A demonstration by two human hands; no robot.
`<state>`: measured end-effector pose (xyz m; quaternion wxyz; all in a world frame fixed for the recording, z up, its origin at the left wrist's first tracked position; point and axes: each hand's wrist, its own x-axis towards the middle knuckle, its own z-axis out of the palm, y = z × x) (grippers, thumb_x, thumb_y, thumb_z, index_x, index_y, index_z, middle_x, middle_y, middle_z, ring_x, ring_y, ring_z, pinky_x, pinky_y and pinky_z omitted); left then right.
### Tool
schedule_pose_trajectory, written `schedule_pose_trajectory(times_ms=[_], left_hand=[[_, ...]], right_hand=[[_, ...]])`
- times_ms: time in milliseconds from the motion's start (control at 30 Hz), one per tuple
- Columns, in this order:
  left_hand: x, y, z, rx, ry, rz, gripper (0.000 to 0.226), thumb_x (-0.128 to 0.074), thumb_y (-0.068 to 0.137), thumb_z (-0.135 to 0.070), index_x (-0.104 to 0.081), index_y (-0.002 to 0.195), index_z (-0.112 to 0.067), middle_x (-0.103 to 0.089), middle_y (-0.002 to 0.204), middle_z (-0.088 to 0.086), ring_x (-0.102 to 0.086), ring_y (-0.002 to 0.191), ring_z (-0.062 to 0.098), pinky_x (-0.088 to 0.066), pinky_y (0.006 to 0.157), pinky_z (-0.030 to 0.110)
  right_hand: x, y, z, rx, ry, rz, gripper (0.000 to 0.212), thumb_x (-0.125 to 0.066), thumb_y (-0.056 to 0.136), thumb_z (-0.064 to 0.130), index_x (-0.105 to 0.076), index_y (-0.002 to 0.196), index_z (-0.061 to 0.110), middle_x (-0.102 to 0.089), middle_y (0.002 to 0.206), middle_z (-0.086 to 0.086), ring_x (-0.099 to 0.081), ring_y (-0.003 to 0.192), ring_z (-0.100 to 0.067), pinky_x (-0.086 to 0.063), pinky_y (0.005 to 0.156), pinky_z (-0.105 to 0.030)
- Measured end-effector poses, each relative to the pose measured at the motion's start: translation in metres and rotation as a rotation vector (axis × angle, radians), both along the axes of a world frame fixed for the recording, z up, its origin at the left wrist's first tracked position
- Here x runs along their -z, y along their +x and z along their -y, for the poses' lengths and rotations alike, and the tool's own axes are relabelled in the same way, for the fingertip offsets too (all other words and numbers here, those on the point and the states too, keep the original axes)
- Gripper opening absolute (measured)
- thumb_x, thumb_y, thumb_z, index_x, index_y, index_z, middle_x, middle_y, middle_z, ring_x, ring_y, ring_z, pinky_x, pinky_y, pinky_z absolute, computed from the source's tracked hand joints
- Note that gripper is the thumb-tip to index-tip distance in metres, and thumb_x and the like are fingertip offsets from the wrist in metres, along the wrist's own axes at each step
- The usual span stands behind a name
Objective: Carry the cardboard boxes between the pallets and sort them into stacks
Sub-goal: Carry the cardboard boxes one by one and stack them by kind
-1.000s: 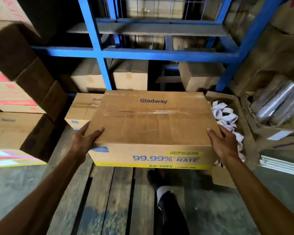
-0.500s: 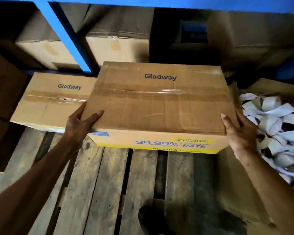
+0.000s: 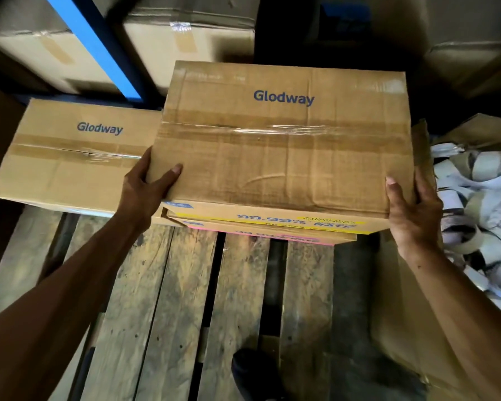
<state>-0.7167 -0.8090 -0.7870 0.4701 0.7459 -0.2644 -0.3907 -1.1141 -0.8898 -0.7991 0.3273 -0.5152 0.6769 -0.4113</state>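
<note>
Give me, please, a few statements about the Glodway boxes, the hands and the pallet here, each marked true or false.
1. Both hands hold the top Glodway box at its near corners, left hand and right hand. True.
2. The held box hangs over bare planks of the wooden pallet. False: another box with a pink stripe lies directly beneath it.
3. A second Glodway box lies to the left of the held one. True.
4. The held box's top flaps stand open. False: clear tape seals them shut.
5. The carton at the right holds bottles. False: it holds empty tape roll cores.
</note>
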Motion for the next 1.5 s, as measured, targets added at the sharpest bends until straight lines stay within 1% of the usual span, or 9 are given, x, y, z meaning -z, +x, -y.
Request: schedule_pose_trajectory(times_ms=[233,333,467,567,667,800,1067,1267,1500], left_hand=[[0.001,-0.002,-0.010,0.001,0.011,0.045,0.065,-0.070,0.084,-0.024,-0.041,0.142,-0.020,-0.055,0.127,-0.005,-0.057,0.112,0.012,-0.054,0.078,0.016],[0.001,-0.002,-0.016,0.006,0.005,0.085,0.055,-0.070,0.085,-0.023,-0.051,0.136,-0.017,-0.062,0.123,-0.001,-0.062,0.106,0.011,-0.054,0.076,0.013],[0.000,-0.004,-0.023,-0.007,0.046,0.136,0.054,-0.070,0.084,-0.028,-0.052,0.134,-0.017,-0.062,0.123,0.003,-0.061,0.110,0.017,-0.053,0.088,0.023],[-0.010,-0.015,-0.043,-0.045,0.175,0.266,0.078,-0.071,0.080,-0.042,-0.036,0.145,-0.018,-0.048,0.141,0.008,-0.048,0.125,0.019,-0.041,0.100,0.031],[-0.033,-0.028,-0.081,-0.006,0.242,0.298,0.073,-0.066,0.082,-0.047,-0.041,0.144,-0.018,-0.043,0.147,0.009,-0.040,0.134,0.022,-0.032,0.103,0.027],[-0.088,-0.039,-0.149,0.098,0.248,0.330,0.063,-0.062,0.082,-0.052,-0.055,0.132,-0.014,-0.054,0.137,0.013,-0.050,0.126,0.025,-0.038,0.101,0.030],[-0.271,-0.024,-0.436,0.107,0.211,0.693,0.051,-0.054,0.093,-0.041,-0.049,0.137,-0.017,-0.047,0.144,0.008,-0.039,0.135,0.025,-0.032,0.110,0.040],[-0.386,0.016,-0.712,-0.154,0.264,0.719,0.050,-0.053,0.093,-0.043,-0.051,0.135,-0.017,-0.048,0.143,0.006,-0.040,0.134,0.024,-0.032,0.108,0.035],[-0.490,0.103,-0.909,-0.480,0.304,0.770,0.050,-0.053,0.094,-0.041,-0.050,0.136,-0.014,-0.045,0.145,0.008,-0.037,0.137,0.024,-0.027,0.108,0.034]], right_hand=[[0.008,0.002,-0.016,0.050,0.022,0.012,0.046,-0.062,0.091,0.029,-0.053,0.133,0.012,-0.060,0.115,0.004,-0.054,0.087,0.021,-0.040,0.084,-0.001],[0.009,0.004,-0.019,0.044,0.041,-0.040,0.049,-0.062,0.091,0.030,-0.051,0.135,0.012,-0.061,0.118,0.002,-0.056,0.098,0.006,-0.039,0.085,-0.001],[0.002,0.006,-0.018,-0.069,0.163,-0.223,0.061,-0.050,0.093,0.049,-0.037,0.144,0.017,-0.057,0.132,-0.009,-0.054,0.119,-0.025,-0.042,0.095,-0.026],[-0.014,0.012,-0.028,-0.165,0.186,-0.461,0.081,-0.033,0.086,0.065,-0.023,0.149,0.015,-0.031,0.152,-0.013,-0.029,0.140,-0.031,-0.026,0.114,-0.047],[-0.048,0.040,-0.061,-0.305,0.205,-0.608,0.074,-0.032,0.093,0.056,-0.018,0.151,0.013,-0.013,0.160,-0.010,-0.007,0.148,-0.026,-0.006,0.118,-0.041],[-0.109,0.105,-0.135,-0.641,0.114,-0.677,0.056,-0.039,0.100,0.037,-0.027,0.149,0.012,-0.015,0.159,-0.007,-0.007,0.148,-0.023,-0.004,0.117,-0.033],[-0.291,0.213,-0.419,-0.972,-0.121,-0.760,0.052,-0.034,0.101,0.036,-0.026,0.148,0.016,-0.017,0.159,-0.004,-0.007,0.148,-0.022,-0.003,0.118,-0.036],[-0.411,0.307,-0.647,-1.230,-0.372,-0.716,0.051,-0.040,0.098,0.038,-0.038,0.143,0.013,-0.031,0.154,-0.008,-0.020,0.144,-0.025,-0.011,0.116,-0.039],[-0.511,0.436,-0.809,-1.433,-0.608,-0.701,0.046,-0.043,0.096,0.040,-0.048,0.130,0.010,-0.047,0.140,-0.010,-0.035,0.134,-0.029,-0.025,0.108,-0.041]])
